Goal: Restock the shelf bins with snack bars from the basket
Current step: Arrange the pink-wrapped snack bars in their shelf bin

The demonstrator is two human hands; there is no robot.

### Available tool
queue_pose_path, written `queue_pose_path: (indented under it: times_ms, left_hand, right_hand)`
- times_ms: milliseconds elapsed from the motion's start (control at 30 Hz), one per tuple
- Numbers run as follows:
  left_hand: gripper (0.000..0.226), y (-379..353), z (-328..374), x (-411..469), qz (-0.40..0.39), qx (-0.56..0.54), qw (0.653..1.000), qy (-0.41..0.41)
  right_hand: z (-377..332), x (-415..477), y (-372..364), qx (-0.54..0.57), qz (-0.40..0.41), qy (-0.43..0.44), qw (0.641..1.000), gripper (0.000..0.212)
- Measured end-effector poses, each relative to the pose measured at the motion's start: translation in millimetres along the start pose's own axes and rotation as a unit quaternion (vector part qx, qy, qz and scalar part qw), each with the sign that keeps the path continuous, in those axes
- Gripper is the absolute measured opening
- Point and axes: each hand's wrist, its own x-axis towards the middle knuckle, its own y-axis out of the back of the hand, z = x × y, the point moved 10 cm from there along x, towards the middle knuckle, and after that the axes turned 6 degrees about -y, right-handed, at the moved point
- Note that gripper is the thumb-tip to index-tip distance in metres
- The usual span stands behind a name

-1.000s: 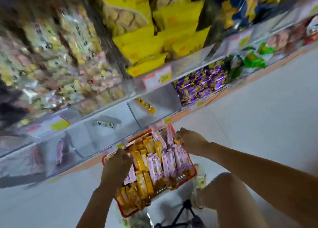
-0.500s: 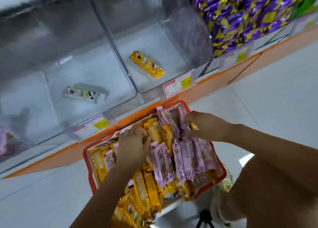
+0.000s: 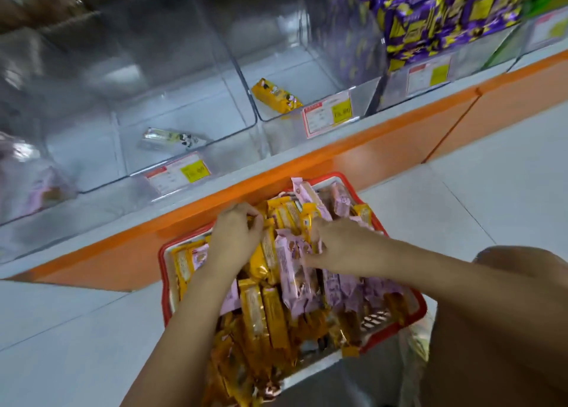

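In the red basket [image 3: 163, 283], set at 6 o'clock of the near-bare clear bins [image 3: 196, 99] for short reaches, yellow bars [image 3: 255, 311] are gripped by the curled left hand [image 3: 236, 240] and pink bars [image 3: 292, 271] pinched by the right hand [image 3: 341, 246], seemingly sorted by colour.

Pale tiled floor [image 3: 498, 197], orange shelf base [image 3: 399, 143].

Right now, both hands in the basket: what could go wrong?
1. The yellow bars and pink bars lie mixed under the left hand and right hand; a handful could mix kinds and land in the wrong bin.
2. Bars heap above the basket rim; pulling some out may spill others onto the floor.
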Motion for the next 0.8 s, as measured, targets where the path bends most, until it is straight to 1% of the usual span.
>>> queue_pose_path:
  times_ms: [67, 100, 167, 233, 300, 367, 433, 467, 567, 633, 667, 733, 800]
  left_hand:
    - [0.013, 3, 2, -7, 0.003, -0.019, 1.0, -0.002]
    - [0.017, 4, 3, -11, 0.005, -0.026, 1.0, 0.0]
    - [0.03, 10, 0, -22, 0.014, -0.032, 0.999, 0.015]
    - [0.04, 18, -7, -34, 0.038, -0.036, 0.998, 0.036]
    - [0.043, 25, -20, -46, 0.057, -0.036, 0.995, 0.075]
    - [0.041, 28, -25, -57, 0.041, -0.016, 0.994, 0.097]
    - [0.033, 27, -19, -68, -0.004, 0.001, 0.997, 0.081]
    - [0.029, 26, -16, -73, -0.023, 0.002, 0.997, 0.067]
    - [0.015, 38, -24, -87, -0.051, -0.009, 0.996, 0.071]
    - [0.014, 60, -29, -92, -0.053, 0.012, 0.996, 0.073]
    - [0.015, 76, -29, -92, -0.045, 0.022, 0.996, 0.067]
    - [0.018, 117, -31, -93, -0.002, 0.044, 0.997, 0.064]
    - [0.018, 166, -38, -97, 0.066, 0.068, 0.993, 0.075]
  right_hand:
    - [-1, 3, -23, 0.033, -0.02, -0.037, 0.999, 0.059]
    - [-5, 5, -32, 0.047, -0.022, -0.046, 0.998, 0.059]
    - [-10, 12, -38, 0.027, 0.02, -0.067, 0.997, 0.042]
    - [-11, 19, -37, 0.003, 0.081, -0.093, 0.992, 0.048]
    - [-8, 24, -43, 0.015, 0.104, -0.113, 0.988, 0.055]
    - [-7, 21, -57, 0.061, 0.08, -0.126, 0.987, 0.062]
    - [-9, 13, -67, 0.111, 0.073, -0.123, 0.983, 0.075]
    - [-9, 9, -69, 0.153, 0.079, -0.122, 0.978, 0.079]
    - [-5, 0, -70, 0.256, 0.111, -0.114, 0.953, 0.079]
    - [-3, -1, -73, 0.31, 0.113, -0.114, 0.937, 0.078]
    - [-5, -5, -71, 0.331, 0.113, -0.108, 0.931, 0.074]
    - [-11, -10, -61, 0.345, 0.122, -0.09, 0.926, 0.062]
    - [-23, -19, -44, 0.336, 0.14, -0.06, 0.93, 0.071]
